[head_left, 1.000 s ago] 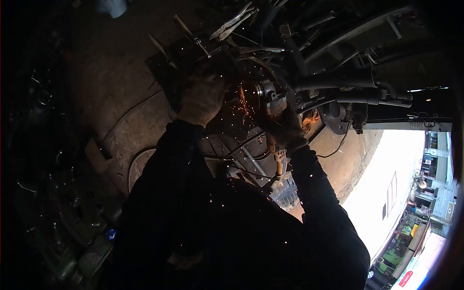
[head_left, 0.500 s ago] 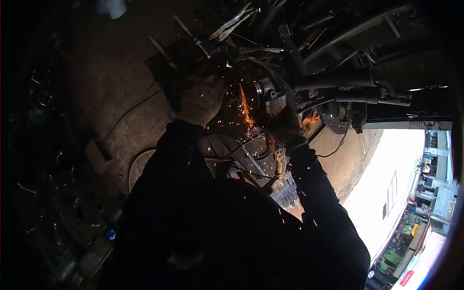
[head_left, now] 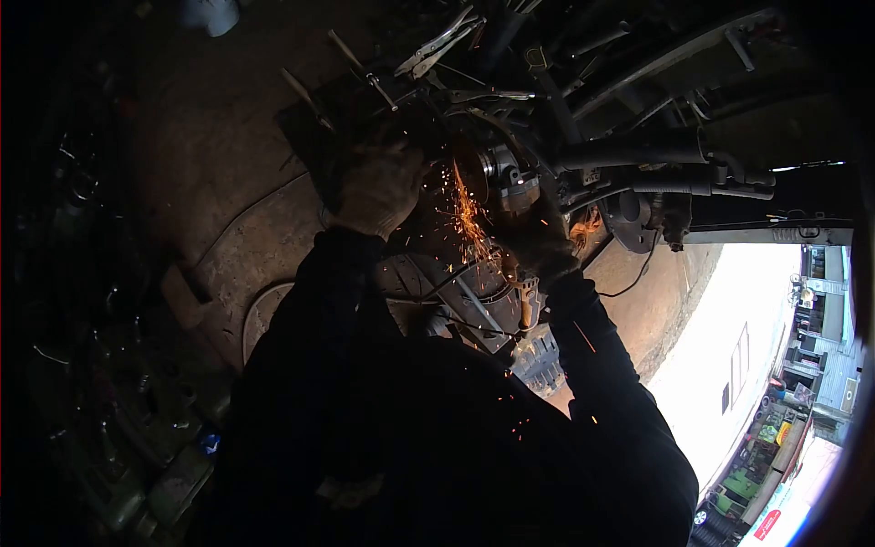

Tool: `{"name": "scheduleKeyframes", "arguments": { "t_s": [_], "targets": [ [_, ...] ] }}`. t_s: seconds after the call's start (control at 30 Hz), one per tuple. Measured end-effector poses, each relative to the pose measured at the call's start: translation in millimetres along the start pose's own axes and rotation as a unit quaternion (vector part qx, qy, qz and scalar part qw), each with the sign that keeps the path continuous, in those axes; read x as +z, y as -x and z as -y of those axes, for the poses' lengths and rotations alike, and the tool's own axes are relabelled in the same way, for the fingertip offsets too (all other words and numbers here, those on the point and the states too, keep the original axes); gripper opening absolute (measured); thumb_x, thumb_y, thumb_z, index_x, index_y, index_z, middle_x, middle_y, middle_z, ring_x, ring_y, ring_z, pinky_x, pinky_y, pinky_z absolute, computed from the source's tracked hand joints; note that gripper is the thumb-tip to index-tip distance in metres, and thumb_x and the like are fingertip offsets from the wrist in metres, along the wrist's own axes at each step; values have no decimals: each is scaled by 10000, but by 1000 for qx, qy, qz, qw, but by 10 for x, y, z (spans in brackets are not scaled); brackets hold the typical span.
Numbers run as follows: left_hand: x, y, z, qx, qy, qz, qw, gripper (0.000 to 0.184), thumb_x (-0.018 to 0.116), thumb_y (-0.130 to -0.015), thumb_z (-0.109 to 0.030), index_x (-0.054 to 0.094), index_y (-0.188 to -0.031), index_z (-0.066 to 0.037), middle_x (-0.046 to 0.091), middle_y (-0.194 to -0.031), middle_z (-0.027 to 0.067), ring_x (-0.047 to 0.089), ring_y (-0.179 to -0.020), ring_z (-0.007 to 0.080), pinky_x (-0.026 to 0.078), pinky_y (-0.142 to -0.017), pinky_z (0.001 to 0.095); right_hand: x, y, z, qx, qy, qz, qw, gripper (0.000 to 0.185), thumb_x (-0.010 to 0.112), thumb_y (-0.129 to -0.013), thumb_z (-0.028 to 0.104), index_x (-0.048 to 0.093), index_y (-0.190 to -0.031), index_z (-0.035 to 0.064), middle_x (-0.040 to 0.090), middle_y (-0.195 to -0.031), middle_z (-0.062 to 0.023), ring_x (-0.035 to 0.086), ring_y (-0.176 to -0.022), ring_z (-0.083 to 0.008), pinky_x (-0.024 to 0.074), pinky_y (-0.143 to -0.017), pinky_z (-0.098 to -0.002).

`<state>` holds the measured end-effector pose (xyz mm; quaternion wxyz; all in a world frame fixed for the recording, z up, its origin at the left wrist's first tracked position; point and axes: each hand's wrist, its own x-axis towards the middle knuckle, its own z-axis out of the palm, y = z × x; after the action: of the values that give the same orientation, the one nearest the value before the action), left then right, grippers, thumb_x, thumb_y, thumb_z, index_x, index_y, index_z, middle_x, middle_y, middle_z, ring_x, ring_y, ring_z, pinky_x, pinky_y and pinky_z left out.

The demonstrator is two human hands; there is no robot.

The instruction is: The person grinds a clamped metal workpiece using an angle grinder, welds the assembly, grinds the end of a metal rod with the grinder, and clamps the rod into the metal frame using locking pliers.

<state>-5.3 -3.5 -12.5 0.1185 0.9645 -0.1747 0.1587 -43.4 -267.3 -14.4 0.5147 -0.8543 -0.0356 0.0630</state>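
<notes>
My right hand [head_left: 540, 244], gloved, is wrapped round the body of an angle grinder [head_left: 518, 187]. Its disc [head_left: 471, 173] faces left, and orange sparks [head_left: 467, 219] stream down from it. Left of the disc is my left hand [head_left: 378, 190], also gloved, closed over the edge of a dark workpiece that is too dark to make out. The fingertips of both hands are lost in shadow. Below the right hand the grinder's orange handle end [head_left: 528, 305] shows.
Locking pliers [head_left: 437, 44] and clamps lie at the top. Dark pipes [head_left: 633, 150] and metal parts fill the upper right. A cable [head_left: 246, 214] crosses the floor at left. Dark machine parts line the left side. A bright doorway opens at lower right, with a street beyond.
The spark stream has grown denser and spreads lower than before. Both hands and the grinder have stayed almost in place.
</notes>
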Motion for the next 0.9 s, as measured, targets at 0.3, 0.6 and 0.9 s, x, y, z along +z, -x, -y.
{"name": "scheduleKeyframes", "arguments": {
  "t_s": [0.3, 0.6, 0.9],
  "targets": [
    [-81, -50, -14, 11, 24, -6, 1000, 204, 649, -930, -321, 683, -982, -127, 680, -1148, 74, 545, -1263, 293, 458, -1038, 454, 1, 40, 8, -29, 3, -4, 1000, 764, 861, -746, 370, 519, -1281, -54, 701, -1144, -177, 691, -1059, -284, 545, -925, -387],
    [-67, -49, -4, 21, 8, -37, 999, 209, 651, -923, -327, 687, -953, -123, 679, -1086, 68, 542, -1258, 278, 479, -1011, 462, 40, 63, -29, 33, -93, 10, 995, 686, 846, -772, 359, 556, -1240, -50, 721, -1090, -151, 709, -1017, -243, 556, -893, -382],
    [-36, -52, -18, 22, 0, -37, 999, 232, 599, -972, -355, 690, -1007, -144, 686, -1140, 49, 534, -1268, 279, 427, -1076, 453, 3, -12, -163, 24, 1, -15, 1000, 652, 851, -753, 382, 591, -1197, -18, 739, -957, -142, 732, -853, -225, 576, -795, -365]
  ]
}}
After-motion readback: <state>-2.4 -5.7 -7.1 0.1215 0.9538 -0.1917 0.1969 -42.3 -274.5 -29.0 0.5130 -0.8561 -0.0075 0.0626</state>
